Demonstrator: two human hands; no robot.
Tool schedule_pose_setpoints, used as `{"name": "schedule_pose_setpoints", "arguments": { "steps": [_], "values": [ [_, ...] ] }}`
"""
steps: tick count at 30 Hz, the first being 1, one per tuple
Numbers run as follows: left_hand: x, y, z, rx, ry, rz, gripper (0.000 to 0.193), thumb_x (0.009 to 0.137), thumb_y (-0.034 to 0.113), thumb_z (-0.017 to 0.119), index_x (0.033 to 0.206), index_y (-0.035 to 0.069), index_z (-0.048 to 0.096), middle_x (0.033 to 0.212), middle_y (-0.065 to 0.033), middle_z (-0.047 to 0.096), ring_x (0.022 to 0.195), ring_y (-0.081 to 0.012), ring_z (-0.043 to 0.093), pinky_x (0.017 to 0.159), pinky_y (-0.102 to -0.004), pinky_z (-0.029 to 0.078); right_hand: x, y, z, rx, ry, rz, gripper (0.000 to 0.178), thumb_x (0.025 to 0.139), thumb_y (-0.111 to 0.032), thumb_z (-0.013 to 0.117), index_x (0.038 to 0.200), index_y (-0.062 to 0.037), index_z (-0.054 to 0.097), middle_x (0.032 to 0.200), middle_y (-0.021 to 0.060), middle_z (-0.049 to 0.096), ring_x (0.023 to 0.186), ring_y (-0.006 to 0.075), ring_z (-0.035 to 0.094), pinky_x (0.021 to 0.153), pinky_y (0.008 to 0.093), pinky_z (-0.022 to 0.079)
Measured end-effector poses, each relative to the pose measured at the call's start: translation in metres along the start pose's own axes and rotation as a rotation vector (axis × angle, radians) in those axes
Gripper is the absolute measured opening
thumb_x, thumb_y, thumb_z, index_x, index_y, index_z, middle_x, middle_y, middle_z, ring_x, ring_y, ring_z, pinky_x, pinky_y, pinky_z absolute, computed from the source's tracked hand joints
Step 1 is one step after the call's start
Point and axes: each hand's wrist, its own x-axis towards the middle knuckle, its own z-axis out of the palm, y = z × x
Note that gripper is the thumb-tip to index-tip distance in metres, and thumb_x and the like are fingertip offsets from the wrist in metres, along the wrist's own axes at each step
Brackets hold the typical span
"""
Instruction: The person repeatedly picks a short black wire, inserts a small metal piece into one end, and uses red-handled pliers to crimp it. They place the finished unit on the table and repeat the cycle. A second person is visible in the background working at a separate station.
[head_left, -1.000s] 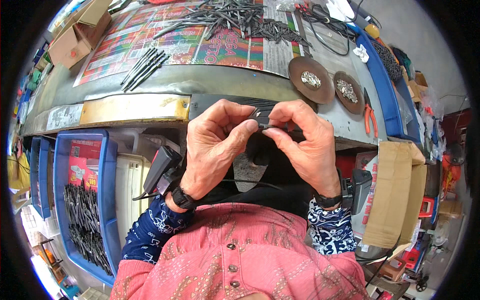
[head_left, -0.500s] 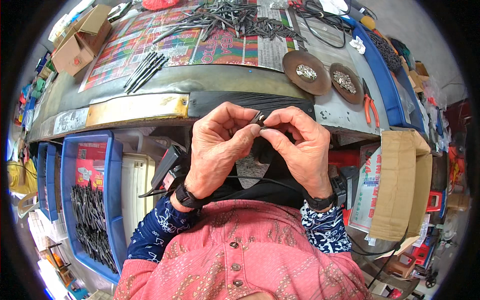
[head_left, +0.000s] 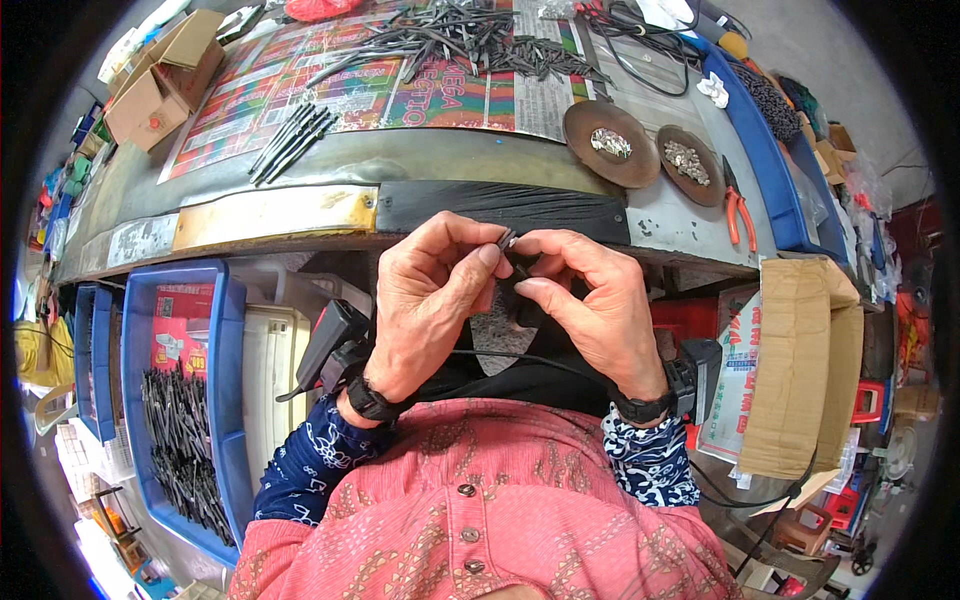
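A dark piece (head_left: 506, 239), its axis mostly hidden, is pinched by the left hand (head_left: 428, 292), nearer than the right hand (head_left: 612, 312), whose thumb and forefinger are held apart just to the right.

Behind the left hand (head_left: 425, 295), a black wristband (head_left: 375, 402) circles the wrist, with a black box-shaped device (head_left: 335, 338) on its outer side. The right hand (head_left: 605, 315) has a matching black strap (head_left: 640, 407) behind it and another dark unit (head_left: 702, 370) outward of that. Farther back from each hand come navy oversleeves: the left one (head_left: 312, 450) carries white outlined flowers, the right one (head_left: 650, 462) denser white swirls (the two prints look slightly mismatched). Nearest the body, a coral-pink shirt (head_left: 395, 490) shows tan patterned bands and dark round buttons (head_left: 469, 536) down its placket.
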Motion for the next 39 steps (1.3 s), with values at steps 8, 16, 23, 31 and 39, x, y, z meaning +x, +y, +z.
{"name": "schedule_pose_setpoints", "arguments": {
  "steps": [8, 16, 23, 31, 39],
  "values": [
    [-0.004, 0.005, -0.003, -0.035, 0.014, -0.105, 0.009, 0.092, 0.004, 0.062, 0.100, -0.001, 0.060, 0.086, -0.0077, 0.066, 0.060, -0.0075, 0.056, 0.047, -0.0186, 0.042, 0.000, -0.004, -0.004, 0.071, 0.137, -0.042, 0.013, 0.084, 0.005, 0.067, 0.097, 0.0013, 0.066, 0.089, 0.0030, 0.066, 0.082, 0.0077, 0.060, 0.071, 0.0215, 0.049],
    [-0.009, 0.004, 0.002, -0.081, -0.017, -0.139, 0.010, 0.089, 0.001, 0.065, 0.098, -0.001, 0.060, 0.080, -0.0076, 0.066, 0.056, -0.0083, 0.056, 0.045, -0.0200, 0.042, 0.003, -0.005, 0.001, 0.293, 0.259, -0.077, 0.016, 0.084, 0.002, 0.072, 0.093, -0.0010, 0.059, 0.086, -0.0001, 0.063, 0.075, 0.0037, 0.058, 0.065, 0.0196, 0.049],
    [-0.011, 0.003, 0.008, -0.044, -0.007, -0.092, 0.010, 0.088, 0.000, 0.066, 0.097, -0.002, 0.060, 0.076, -0.0062, 0.064, 0.056, -0.0075, 0.055, 0.044, -0.0197, 0.040, 0.005, -0.004, 0.008, 0.491, 0.299, -0.020, 0.015, 0.084, 0.002, 0.071, 0.097, 0.0021, 0.062, 0.085, 0.0042, 0.064, 0.066, 0.0080, 0.059, 0.057, 0.0208, 0.047],
    [-0.012, 0.001, 0.008, -0.032, 0.001, -0.056, 0.010, 0.088, -0.001, 0.066, 0.096, -0.003, 0.060, 0.076, -0.0060, 0.063, 0.054, -0.0072, 0.053, 0.043, -0.0197, 0.038, 0.007, -0.001, 0.013, 0.561, 0.317, 0.002, 0.011, 0.087, -0.005, 0.071, 0.093, 0.0002, 0.064, 0.080, 0.0010, 0.065, 0.064, 0.0058, 0.060, 0.057, 0.0188, 0.048],
    [-0.012, -0.002, 0.007, 0.004, 0.018, -0.059, 0.010, 0.087, -0.002, 0.066, 0.096, -0.003, 0.061, 0.076, -0.0056, 0.063, 0.054, -0.0062, 0.052, 0.043, -0.0189, 0.037, 0.008, 0.000, 0.016, 0.497, 0.349, 0.033, 0.009, 0.087, -0.002, 0.068, 0.092, 0.0025, 0.062, 0.078, 0.0056, 0.064, 0.062, 0.0107, 0.060, 0.057, 0.0226, 0.048]
  ]
}}
